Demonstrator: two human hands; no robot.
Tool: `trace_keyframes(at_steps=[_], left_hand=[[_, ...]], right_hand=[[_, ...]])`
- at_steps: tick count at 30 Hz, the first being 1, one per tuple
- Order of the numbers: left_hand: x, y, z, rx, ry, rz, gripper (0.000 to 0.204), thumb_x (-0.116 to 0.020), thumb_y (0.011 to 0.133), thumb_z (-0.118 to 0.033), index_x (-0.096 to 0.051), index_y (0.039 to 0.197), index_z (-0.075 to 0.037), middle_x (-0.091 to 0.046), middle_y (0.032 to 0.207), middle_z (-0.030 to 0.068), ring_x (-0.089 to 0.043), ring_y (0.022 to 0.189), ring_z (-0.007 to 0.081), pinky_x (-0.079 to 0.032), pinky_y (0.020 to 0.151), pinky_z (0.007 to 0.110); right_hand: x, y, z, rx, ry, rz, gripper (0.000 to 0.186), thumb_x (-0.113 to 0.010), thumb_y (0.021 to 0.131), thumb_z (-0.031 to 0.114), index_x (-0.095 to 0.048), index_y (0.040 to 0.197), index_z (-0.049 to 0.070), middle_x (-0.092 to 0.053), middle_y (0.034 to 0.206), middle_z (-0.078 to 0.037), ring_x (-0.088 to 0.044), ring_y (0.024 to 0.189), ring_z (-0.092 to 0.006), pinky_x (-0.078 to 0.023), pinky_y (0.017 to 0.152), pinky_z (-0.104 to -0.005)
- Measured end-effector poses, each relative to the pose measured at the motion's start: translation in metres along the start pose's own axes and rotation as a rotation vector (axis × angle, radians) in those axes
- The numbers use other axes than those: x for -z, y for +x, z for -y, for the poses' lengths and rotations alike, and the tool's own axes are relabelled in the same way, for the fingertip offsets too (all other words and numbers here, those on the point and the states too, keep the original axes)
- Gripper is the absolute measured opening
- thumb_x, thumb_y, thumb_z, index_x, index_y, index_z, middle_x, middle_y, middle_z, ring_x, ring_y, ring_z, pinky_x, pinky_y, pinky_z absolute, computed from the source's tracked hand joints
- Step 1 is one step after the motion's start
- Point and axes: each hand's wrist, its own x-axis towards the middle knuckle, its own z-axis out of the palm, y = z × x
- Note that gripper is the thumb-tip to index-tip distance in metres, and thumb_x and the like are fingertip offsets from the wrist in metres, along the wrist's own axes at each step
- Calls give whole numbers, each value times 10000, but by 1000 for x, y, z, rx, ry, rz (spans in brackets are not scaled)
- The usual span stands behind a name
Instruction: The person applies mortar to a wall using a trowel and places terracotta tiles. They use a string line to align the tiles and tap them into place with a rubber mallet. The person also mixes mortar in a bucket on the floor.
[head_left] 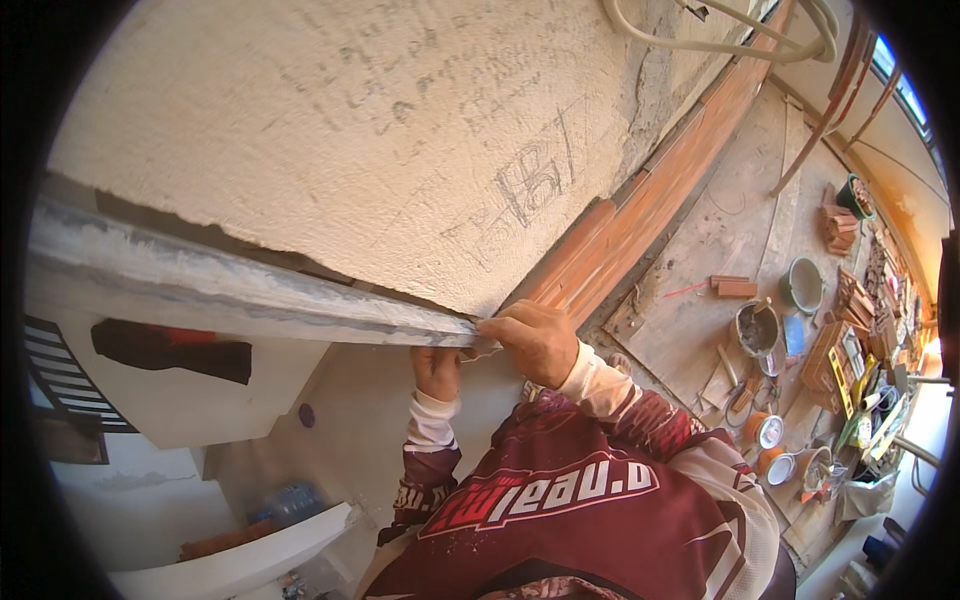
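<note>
Buckets [803, 300] and terracotta tiles [734, 287] litter the floor [700, 240] while the right hand [537, 342] pinches the grey bar [250, 298], obscuring whether the left hand [436, 373] grips; I cannot tell.

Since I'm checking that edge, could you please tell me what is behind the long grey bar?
Past its upper edge, a dark strip and cream wall show. Whatever the bar itself covers cannot be seen.

Bright daylight glares at far right; fisheye edges bend into black.
</note>
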Motion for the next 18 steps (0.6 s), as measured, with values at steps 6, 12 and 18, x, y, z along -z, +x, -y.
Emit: trace_keyframes(at_steps=[6,12,18], left_hand=[[-3,1,-9,-25,74,-61,120,-551,930,-50,-646,997,-19,-653,817,41,-551,616,76,-461,556,235],[1,-4,-1,18,72,-73,137,-549,909,-38,-638,1012,-19,-649,864,38,-538,641,71,-440,549,225],[2,-4,6,37,25,-89,122,-555,905,0,-638,994,-16,-650,841,40,-507,578,56,-435,518,221]], right_hand=[[-5,0,-1,-106,151,-33,197,-629,793,-39,-640,980,21,-640,779,-135,-642,693,-306,-512,592,-371],[-4,6,1,-165,195,-10,93,-641,843,13,-634,936,12,-652,763,-152,-657,698,-317,-519,600,-374],[-11,10,1,-135,124,-60,106,-657,837,82,-609,928,57,-639,728,-122,-640,653,-305,-512,563,-383]])
